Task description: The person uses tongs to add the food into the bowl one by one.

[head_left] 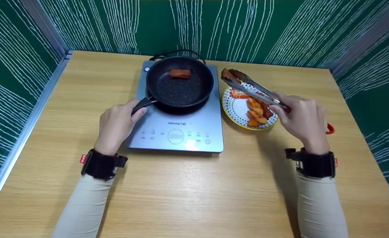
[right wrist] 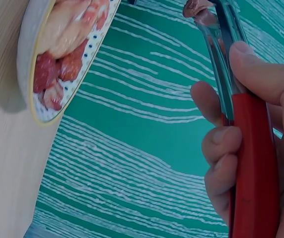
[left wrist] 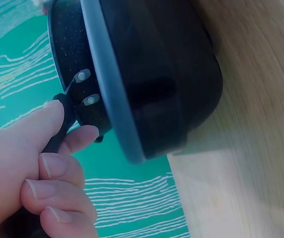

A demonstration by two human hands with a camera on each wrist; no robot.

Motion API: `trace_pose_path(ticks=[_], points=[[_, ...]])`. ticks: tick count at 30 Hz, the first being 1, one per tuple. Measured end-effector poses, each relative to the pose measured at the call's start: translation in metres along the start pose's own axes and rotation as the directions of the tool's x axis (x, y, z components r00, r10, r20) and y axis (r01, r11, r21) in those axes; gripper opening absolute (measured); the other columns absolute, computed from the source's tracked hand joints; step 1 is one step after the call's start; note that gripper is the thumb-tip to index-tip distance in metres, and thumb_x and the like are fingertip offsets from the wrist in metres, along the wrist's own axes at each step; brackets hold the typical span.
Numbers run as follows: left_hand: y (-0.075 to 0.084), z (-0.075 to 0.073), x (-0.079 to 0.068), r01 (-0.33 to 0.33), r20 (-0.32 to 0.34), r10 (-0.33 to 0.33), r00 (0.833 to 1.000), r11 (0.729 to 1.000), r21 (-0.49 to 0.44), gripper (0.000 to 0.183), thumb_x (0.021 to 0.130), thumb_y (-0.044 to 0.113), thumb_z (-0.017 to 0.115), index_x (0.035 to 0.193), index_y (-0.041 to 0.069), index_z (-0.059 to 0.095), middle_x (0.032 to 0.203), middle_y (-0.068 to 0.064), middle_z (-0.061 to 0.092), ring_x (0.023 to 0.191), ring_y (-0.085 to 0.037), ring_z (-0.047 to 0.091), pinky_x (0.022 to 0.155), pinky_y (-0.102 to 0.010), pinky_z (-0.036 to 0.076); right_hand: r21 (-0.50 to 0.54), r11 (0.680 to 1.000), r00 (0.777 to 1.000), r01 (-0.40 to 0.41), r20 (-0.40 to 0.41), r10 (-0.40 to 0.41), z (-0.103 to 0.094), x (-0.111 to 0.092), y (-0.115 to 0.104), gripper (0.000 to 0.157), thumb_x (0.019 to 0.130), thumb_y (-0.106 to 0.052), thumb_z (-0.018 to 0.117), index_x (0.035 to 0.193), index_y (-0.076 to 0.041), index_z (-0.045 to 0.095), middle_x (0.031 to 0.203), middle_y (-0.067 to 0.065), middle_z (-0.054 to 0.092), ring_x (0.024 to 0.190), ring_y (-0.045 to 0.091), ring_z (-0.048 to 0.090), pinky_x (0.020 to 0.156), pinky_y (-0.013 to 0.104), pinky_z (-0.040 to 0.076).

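My left hand (head_left: pixel 116 125) grips the black handle (head_left: pixel 143 104) of a frying pan (head_left: pixel 181 91), fingers curled round it in the left wrist view. Inside the pan, toward the far side, lies one reddish-brown block of food (head_left: pixel 180 73). My right hand (head_left: pixel 301 119) holds metal tongs (head_left: pixel 257 94) with red grips (right wrist: pixel 253 163). The tongs reach over a dotted plate (head_left: pixel 229 113) with a yellow rim. At their tips is something brownish (right wrist: pixel 199 7); whether it is a held piece of food I cannot tell. Orange and reddish food pieces (head_left: pixel 255 105) lie on the plate.
Beneath the pan is a silver induction cooker (head_left: pixel 154 142) with a touch panel at its near side. A black cord (head_left: pixel 184 50) runs behind it. The wooden table (head_left: pixel 194 195) meets green, white-streaked panels (head_left: pixel 158 26) at the back and sides.
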State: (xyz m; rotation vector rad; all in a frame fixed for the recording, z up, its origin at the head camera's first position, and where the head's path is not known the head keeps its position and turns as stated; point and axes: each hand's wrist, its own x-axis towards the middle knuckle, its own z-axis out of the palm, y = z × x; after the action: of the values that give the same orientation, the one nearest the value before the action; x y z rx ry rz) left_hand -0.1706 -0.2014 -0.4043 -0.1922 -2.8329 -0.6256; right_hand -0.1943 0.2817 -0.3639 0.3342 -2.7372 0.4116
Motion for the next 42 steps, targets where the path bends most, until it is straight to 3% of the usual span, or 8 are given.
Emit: trace_pose_path(ticks=[7, 12, 21, 27, 31, 34, 42], points=[[-0.001, 0.001, -0.001, -0.005, -0.004, 0.005, 1.0, 1.0, 0.028, 0.028, 0.106, 0.04, 0.067, 0.106, 0.012, 0.065, 0.076, -0.011, 0.061, 0.066, -0.033, 0.058, 0.056, -0.04, 0.032, 0.001, 0.996, 0.995, 0.09, -0.047, -0.09, 0.008, 0.001, -0.014, 0.049, 0.097, -0.038, 0.08, 0.137, -0.012, 0.072, 0.096, 0.017, 0.076, 0.054, 0.025, 0.045, 0.051, 0.036, 0.028], [-0.001, 0.001, -0.001, -0.003, -0.004, 0.003, 1.0, 1.0, 0.03, 0.027, 0.106, 0.039, 0.067, 0.104, 0.012, 0.063, 0.075, -0.01, 0.058, 0.066, -0.033, 0.056, 0.056, -0.039, 0.031, 0.018, 0.991, 0.99, 0.132, -0.061, -0.13, 0.013, 0.006, -0.028, 0.046, 0.095, -0.034, 0.083, 0.134, -0.012, 0.074, 0.082, 0.012, 0.071, 0.052, 0.024, 0.044, 0.05, 0.036, 0.027], [-0.001, 0.0, -0.001, 0.009, 0.0, -0.009, 1.0, 1.0, 0.017, 0.027, 0.106, 0.039, 0.067, 0.103, 0.013, 0.063, 0.076, -0.01, 0.059, 0.066, -0.033, 0.057, 0.057, -0.039, 0.031, -0.02, 0.975, 0.975, 0.223, 0.021, -0.223, 0.024, 0.036, -0.059, 0.036, 0.099, -0.034, 0.079, 0.129, -0.016, 0.077, 0.081, 0.007, 0.071, 0.049, 0.023, 0.043, 0.047, 0.036, 0.028], [-0.001, 0.001, 0.001, 0.012, 0.006, -0.012, 1.0, 1.0, 0.01, 0.027, 0.106, 0.039, 0.067, 0.102, 0.013, 0.063, 0.076, -0.01, 0.059, 0.066, -0.033, 0.057, 0.057, -0.038, 0.031, -0.051, 0.965, 0.965, 0.258, 0.062, -0.254, 0.038, 0.053, -0.082, 0.034, 0.1, -0.039, 0.077, 0.128, -0.021, 0.077, 0.068, 0.001, 0.061, 0.051, 0.023, 0.046, 0.047, 0.036, 0.029], [-0.001, 0.001, 0.001, 0.012, 0.005, -0.012, 1.0, 1.0, 0.011, 0.027, 0.106, 0.039, 0.067, 0.103, 0.013, 0.064, 0.075, -0.009, 0.059, 0.066, -0.033, 0.057, 0.057, -0.038, 0.031, -0.067, 0.959, 0.96, 0.276, 0.068, -0.272, 0.051, 0.063, -0.096, 0.028, 0.1, -0.039, 0.076, 0.118, -0.018, 0.079, 0.066, 0.001, 0.054, 0.053, 0.024, 0.046, 0.047, 0.037, 0.03], [-0.001, 0.001, 0.001, 0.012, 0.01, -0.012, 1.0, 1.0, 0.014, 0.027, 0.106, 0.039, 0.067, 0.104, 0.013, 0.064, 0.075, -0.009, 0.058, 0.066, -0.033, 0.057, 0.057, -0.038, 0.03, -0.072, 0.956, 0.957, 0.285, 0.069, -0.281, 0.06, 0.068, -0.103, 0.028, 0.1, -0.039, 0.076, 0.116, -0.017, 0.08, 0.07, 0.003, 0.059, 0.056, 0.024, 0.048, 0.047, 0.038, 0.031], [-0.002, 0.0, 0.001, 0.018, 0.023, -0.018, 1.0, 1.0, 0.007, 0.027, 0.106, 0.04, 0.066, 0.108, 0.013, 0.065, 0.077, -0.011, 0.06, 0.068, -0.033, 0.058, 0.058, -0.039, 0.031, -0.103, 0.949, 0.953, 0.297, 0.089, -0.288, 0.071, 0.08, -0.12, 0.04, 0.099, -0.039, 0.077, 0.133, -0.018, 0.076, 0.085, 0.01, 0.074, 0.059, 0.027, 0.054, 0.048, 0.043, 0.039]])
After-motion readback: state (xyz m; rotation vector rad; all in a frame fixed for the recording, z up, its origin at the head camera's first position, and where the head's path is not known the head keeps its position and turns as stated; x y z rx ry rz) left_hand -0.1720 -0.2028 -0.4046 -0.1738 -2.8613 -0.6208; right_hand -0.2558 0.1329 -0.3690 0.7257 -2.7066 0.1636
